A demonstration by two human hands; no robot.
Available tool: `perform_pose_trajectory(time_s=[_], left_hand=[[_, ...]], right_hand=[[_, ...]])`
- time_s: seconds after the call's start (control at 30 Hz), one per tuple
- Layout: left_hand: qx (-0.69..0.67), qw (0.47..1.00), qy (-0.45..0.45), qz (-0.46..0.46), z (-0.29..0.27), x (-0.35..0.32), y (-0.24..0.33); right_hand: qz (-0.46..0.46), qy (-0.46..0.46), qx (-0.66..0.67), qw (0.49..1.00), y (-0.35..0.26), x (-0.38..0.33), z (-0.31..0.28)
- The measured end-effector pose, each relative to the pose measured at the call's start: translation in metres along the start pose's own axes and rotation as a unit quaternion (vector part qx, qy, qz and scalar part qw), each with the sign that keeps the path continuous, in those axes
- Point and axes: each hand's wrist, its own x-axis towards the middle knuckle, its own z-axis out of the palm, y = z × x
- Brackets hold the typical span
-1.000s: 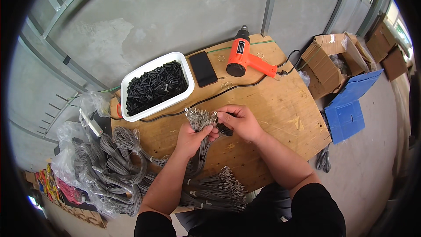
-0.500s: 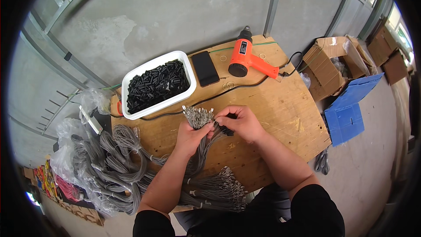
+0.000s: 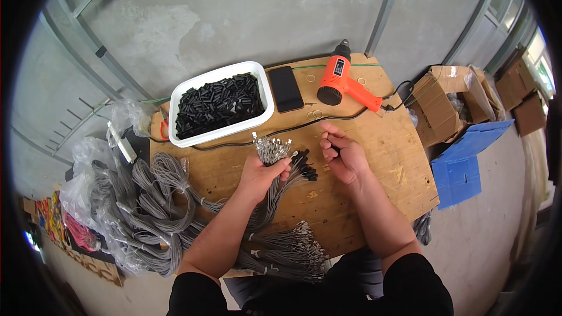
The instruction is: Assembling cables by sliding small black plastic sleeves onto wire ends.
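My left hand (image 3: 262, 174) is closed round a bundle of thin grey wires (image 3: 270, 202). Bright metal terminals (image 3: 271, 149) stick up above its thumb and fingers. Just right of the fist, black sleeves (image 3: 305, 167) cover the ends of several wires fanning out from the same bundle. My right hand (image 3: 345, 158) is apart from the wires, palm turned partly up and fingers curled. Something small and dark, looking like a black sleeve (image 3: 335, 150), shows between its fingers. A white tub (image 3: 219, 134) full of loose black sleeves (image 3: 219, 105) stands beyond my left hand.
Behind the hands lie a black phone (image 3: 286, 89) and an orange heat gun (image 3: 345, 82), its black cord crossing the wooden table (image 3: 392, 164). Coiled grey wire bundles (image 3: 158, 199) cover the left side; another terminal bundle (image 3: 298, 248) lies near me. Cardboard boxes (image 3: 436, 102) stand right.
My right hand has drawn away from the terminals to the right and turned its palm up. The left hand keeps its hold. Black-sleeved wire ends now show more fully between the hands.
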Motion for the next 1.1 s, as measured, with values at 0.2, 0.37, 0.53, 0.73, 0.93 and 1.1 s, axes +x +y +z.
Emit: perform_pose_trajectory(time_s=[0.2, 0.37, 0.53, 0.73, 0.93, 1.1], left_hand=[[-0.034, 0.999, -0.010, 0.010, -0.002, 0.002, -0.004], [-0.048, 0.998, -0.028, 0.008, -0.006, 0.001, -0.002], [-0.053, 0.998, -0.043, 0.004, -0.007, 0.000, 0.001], [-0.074, 0.996, -0.051, -0.001, -0.006, 0.001, -0.002], [-0.052, 0.997, -0.056, 0.003, -0.007, 0.000, 0.000], [-0.039, 0.998, -0.053, -0.008, -0.006, 0.000, 0.001]], right_hand=[[-0.006, 0.053, -0.035, 0.998, 0.004, -0.005, 0.007], [-0.024, 0.013, -0.237, 0.971, 0.017, -0.014, 0.021], [-0.026, 0.002, -0.306, 0.952, 0.024, -0.019, 0.033], [-0.055, -0.030, -0.317, 0.947, 0.026, -0.018, 0.029], [-0.066, -0.028, -0.306, 0.949, 0.028, -0.021, 0.033], [-0.095, -0.048, -0.291, 0.951, 0.028, -0.021, 0.026]])
